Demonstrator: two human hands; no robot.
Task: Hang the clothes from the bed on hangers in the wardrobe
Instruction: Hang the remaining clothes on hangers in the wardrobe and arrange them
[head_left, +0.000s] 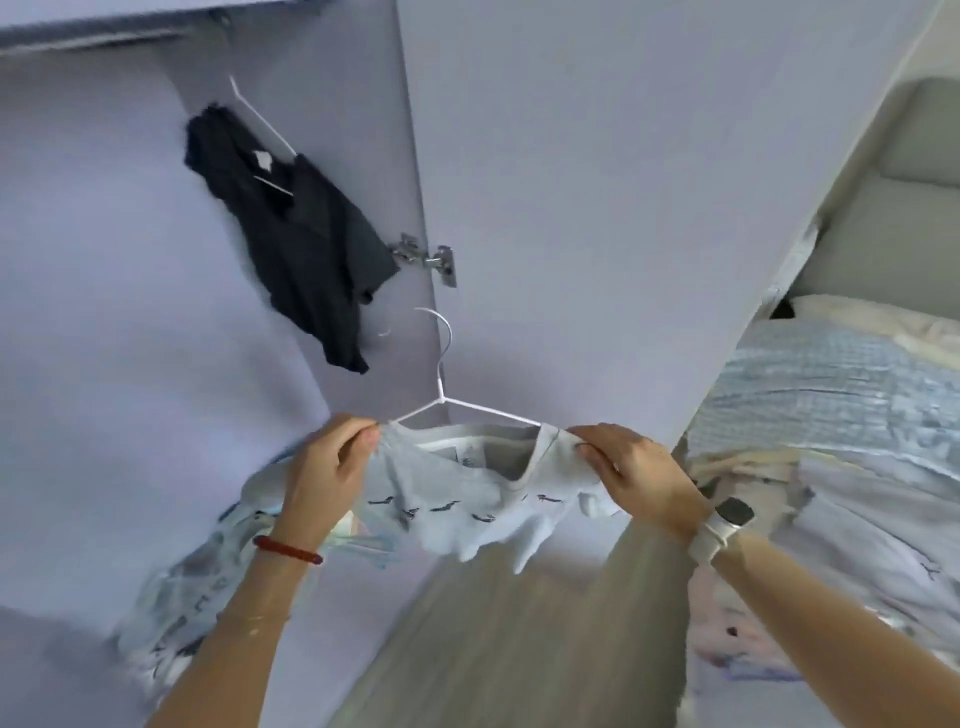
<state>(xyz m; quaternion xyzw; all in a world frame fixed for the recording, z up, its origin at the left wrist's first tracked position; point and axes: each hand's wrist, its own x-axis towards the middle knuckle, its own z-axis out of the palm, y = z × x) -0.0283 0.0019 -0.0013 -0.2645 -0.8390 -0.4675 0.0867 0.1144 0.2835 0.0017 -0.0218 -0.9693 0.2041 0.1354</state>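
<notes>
- Blurring at its lower edge, the pale blue shirt (457, 506) I hold loses its hem in a smear, so I cannot make out how far it hangs.
- My left hand (324, 470) hides the shirt's left shoulder, and my right hand (631, 470) hides the right one; both ends of the white hanger (444, 397) vanish under the cloth there.
- More pale printed cloth (176, 603) trails behind my left forearm, too smeared for me to tell whether it is part of the same shirt.
- My left grip is closed on the shirt's shoulder, fingers curled and pinching the fabric; my right grip pinches the other shoulder the same way.
- The shirt is light blue with a row of small dark marks across the chest and a ribbed round neck; it sits on the hanger, held in the air in front of the open wardrobe (104, 312), above the floor (498, 649).
- The hanger's hook points up, free of any rail.
- A dark garment (306, 249) hangs inside the wardrobe on another white hanger (262, 122).
- The bed (831, 395) lies at my right, cut off by the wardrobe door (623, 208).
</notes>
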